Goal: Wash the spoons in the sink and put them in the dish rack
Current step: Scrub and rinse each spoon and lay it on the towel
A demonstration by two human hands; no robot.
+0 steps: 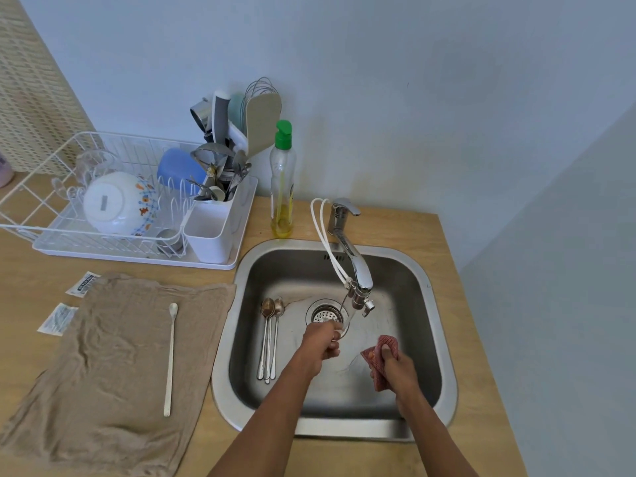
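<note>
Head view. Left hand (321, 343) sits mid-frame under the tap (358, 280), fingers curled round what looks like a spoon (342, 304). A thin handle runs up from the fist toward the spout; the bowl end is hidden, so identity is likely, not certain. Right hand (395, 368), right of centre and lower, grips a red mesh scrubber (380, 356), well apart from the left hand. Three spoons (270, 339) lie side by side, touching, on the floor of the sink (430, 304), just left of the left hand. Their long axes run top to bottom of frame, with bowls up by the drain and handles down. A white spoon (171, 356) lies on the towel (113, 339) at left, same orientation. Rack (44, 187) is at upper left, its cutlery holder (210, 235) nearest the sink. Judgement: rinse in progress; the left hand is nearer both the rack and the waiting spoons, so that hand suits the transfer up-left.
</note>
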